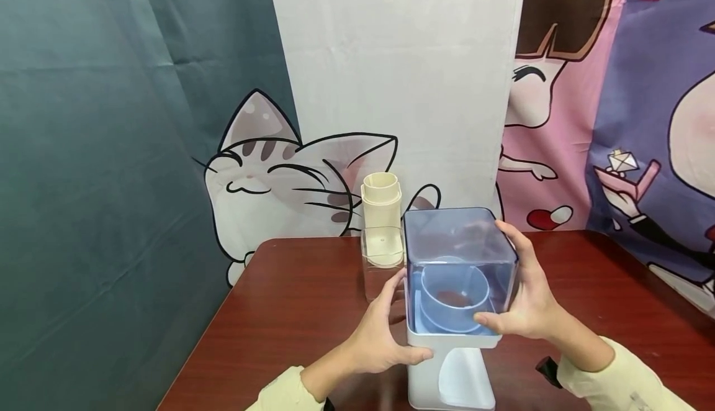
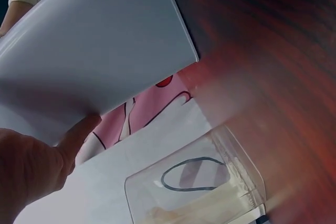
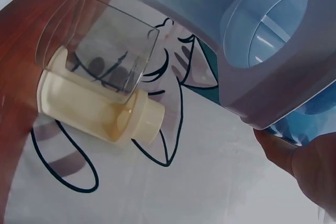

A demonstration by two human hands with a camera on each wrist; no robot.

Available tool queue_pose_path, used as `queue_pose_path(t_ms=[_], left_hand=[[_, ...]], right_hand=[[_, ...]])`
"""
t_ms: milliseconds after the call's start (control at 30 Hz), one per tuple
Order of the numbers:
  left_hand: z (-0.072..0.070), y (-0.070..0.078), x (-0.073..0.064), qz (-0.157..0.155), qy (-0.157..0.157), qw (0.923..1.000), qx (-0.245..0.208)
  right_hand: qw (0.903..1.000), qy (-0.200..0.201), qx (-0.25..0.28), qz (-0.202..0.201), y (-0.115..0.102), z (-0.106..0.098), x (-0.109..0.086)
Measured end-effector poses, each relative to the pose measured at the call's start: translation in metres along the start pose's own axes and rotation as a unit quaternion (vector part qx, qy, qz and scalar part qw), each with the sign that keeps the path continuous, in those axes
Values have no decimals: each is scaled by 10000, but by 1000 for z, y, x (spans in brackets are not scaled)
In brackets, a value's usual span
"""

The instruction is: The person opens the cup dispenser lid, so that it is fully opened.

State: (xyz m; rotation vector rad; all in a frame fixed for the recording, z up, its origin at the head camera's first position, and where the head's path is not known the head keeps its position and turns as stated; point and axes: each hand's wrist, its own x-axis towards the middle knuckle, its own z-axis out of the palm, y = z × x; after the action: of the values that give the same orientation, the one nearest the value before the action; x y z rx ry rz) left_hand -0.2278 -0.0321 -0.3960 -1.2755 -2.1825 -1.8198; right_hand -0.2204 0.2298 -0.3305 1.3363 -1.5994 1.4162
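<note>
In front of me stands a dispenser with a white base (image 1: 424, 374), a scooped recess in its front and a clear blue box (image 1: 452, 231) on top. Through the box's walls a round blue collar (image 1: 455, 299) shows. My right hand (image 1: 527, 302) grips the box's right side, fingers at the upper edge and thumb over the front. At the lower left, my left hand (image 1: 374, 336) holds the dispenser, its thumb across the white front and its fingers along the side. The left wrist view shows a fingertip against the smooth white body (image 2: 105, 40).
Behind the dispenser, to its left, stands a cream holder with a round tube (image 1: 382, 197) and a clear tray (image 3: 105, 45) in front. The red-brown wooden table (image 1: 290, 299) has its far edge against a cartoon-printed cloth (image 1: 391, 76).
</note>
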Motion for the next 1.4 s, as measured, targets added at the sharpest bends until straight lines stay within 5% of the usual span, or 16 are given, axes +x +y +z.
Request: queue_pose_path(t_ms=[200, 400, 633, 700, 967, 1200, 1400], left_hand=[[4, -2, 2, -198, -31, 9995, -237], [3, 0, 6, 72, -41, 9999, -148], [2, -3, 10, 432, -71, 9990, 52], [1, -3, 11, 422, -40, 9990, 122], [-1, -3, 7, -11, -43, 9999, 121], [-3, -2, 4, 9, -215, 9997, 141], [-7, 1, 8, 89, -152, 9962, 849]], right_hand=[[9973, 63, -112, 716, -9, -6, 0], [9958, 279, -13, 872, -14, -6, 5], [9962, 229, 97, -840, -30, 2, 28], [9945, 192, 303, -988, -36, 3, 35], [9957, 589, 707, -55, -35, -7, 31], [9935, 859, 674, 310, -36, -16, 24], [9899, 1200, 559, 512, -45, -24, 21]])
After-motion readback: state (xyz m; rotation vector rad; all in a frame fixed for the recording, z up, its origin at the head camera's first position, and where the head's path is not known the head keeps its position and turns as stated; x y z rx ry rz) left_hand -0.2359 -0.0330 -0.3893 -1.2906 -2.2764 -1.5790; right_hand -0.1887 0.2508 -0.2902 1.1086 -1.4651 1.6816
